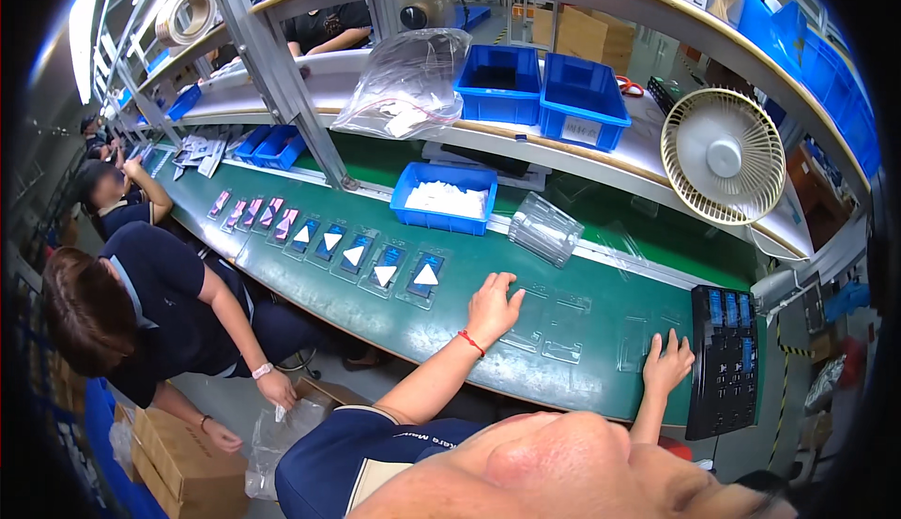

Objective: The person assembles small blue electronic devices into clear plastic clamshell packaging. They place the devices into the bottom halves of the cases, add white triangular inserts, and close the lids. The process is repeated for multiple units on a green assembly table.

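Note:
My left hand [495, 311], with a red cord on its wrist, rests over the green bench at the left edge of a clear plastic tray [563, 328]. Its fingers are bent but apart, and I see nothing held. My right hand [667, 363] lies with fingers spread beside another clear plastic tray [633, 343], near a black slotted tray [721, 359] that holds several blue-faced flat pieces. Left of my left hand runs a row of clear trays with flat dark pieces; the nearest piece [426, 275] bears a white triangle. Whether either hand touches a tray, I cannot tell.
Behind the row stands a blue bin [443, 198] of white pieces, beside stacked clear trays [544, 228]. A fan [723, 156], blue bins [584, 101] and a plastic bag [404, 83] occupy the shelf. A co-worker [160, 303] bends over a cardboard box [188, 463] at left.

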{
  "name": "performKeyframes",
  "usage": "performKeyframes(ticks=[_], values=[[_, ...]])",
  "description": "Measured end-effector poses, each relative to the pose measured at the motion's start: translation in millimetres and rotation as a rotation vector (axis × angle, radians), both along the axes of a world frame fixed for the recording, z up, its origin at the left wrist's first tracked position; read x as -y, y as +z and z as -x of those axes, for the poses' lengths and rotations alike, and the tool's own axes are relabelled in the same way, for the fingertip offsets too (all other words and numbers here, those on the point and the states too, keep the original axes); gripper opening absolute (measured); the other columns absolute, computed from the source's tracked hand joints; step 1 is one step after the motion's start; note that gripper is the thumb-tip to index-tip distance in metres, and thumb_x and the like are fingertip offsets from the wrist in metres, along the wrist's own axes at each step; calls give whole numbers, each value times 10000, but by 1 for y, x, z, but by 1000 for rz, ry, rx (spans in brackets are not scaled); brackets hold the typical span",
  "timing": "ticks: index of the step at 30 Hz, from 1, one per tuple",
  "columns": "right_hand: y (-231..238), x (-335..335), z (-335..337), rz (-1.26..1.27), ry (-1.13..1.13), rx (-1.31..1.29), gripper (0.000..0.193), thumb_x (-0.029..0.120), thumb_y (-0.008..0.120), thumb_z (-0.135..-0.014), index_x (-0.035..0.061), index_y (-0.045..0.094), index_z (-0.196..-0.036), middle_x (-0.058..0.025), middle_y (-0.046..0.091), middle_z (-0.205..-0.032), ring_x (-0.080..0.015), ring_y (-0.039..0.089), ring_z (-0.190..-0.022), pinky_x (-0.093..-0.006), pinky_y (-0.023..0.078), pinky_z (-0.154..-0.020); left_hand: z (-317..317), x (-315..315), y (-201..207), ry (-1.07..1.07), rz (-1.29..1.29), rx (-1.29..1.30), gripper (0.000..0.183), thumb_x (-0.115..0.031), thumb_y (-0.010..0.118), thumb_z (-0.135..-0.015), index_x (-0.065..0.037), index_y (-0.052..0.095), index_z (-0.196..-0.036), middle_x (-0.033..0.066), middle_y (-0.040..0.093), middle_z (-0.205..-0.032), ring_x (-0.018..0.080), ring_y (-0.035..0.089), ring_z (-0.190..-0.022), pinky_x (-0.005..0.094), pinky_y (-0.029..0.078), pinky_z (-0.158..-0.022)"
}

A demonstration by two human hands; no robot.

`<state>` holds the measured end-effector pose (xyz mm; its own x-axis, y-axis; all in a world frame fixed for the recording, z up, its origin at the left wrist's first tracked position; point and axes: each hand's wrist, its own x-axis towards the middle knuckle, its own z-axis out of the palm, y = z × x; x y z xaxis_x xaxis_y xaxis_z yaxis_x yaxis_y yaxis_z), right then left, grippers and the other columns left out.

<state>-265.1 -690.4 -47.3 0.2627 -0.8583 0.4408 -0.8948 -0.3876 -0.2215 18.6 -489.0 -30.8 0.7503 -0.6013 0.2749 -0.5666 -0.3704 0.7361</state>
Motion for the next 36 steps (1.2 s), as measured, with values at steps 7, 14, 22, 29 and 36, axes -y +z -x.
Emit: performKeyframes(ticks=[7,14,22,29,36], values=[[3,-8,-9,77,93,87,436,374,637,-838,81,642,-1161,-237,516,-1269,-412,492,-1125,-494,392,-934,-2,6,-3,-35,32,165,228,-176,663,-797,-76,610,-994,128,583,-985,332,564,-954,427,479,-792],[28,-29,22,-102,461,8,916,536,776,-612,126,462,-1368,-217,394,-1416,-382,296,-1352,-529,224,-1074,-4,1,-5,-70,47,358,147,-149,706,-775,-57,660,-880,132,617,-958,324,538,-958,420,423,-854],[19,-60,11,-137,493,-50,818,541,721,-698,136,470,-1364,-212,420,-1384,-389,308,-1343,-540,241,-1071,-3,5,-4,-164,8,327,201,-192,719,-785,-53,680,-926,148,613,-1053,324,529,-1017,409,421,-891],[36,-42,18,49,421,13,701,424,694,-764,84,473,-1335,-190,501,-1300,-356,411,-1267,-506,301,-1021,-10,3,-10,-125,25,308,229,-182,698,-800,-43,665,-979,161,610,-1064,328,539,-1031,411,415,-909],[51,138,157,-8,-369,-35,364,316,635,-826,61,661,-1084,-199,652,-1053,-365,619,-969,-438,485,-855,-14,5,-10,-134,51,193,250,-169,693,-811,-34,649,-1018,182,563,-1126,345,523,-1075,431,403,-932]])
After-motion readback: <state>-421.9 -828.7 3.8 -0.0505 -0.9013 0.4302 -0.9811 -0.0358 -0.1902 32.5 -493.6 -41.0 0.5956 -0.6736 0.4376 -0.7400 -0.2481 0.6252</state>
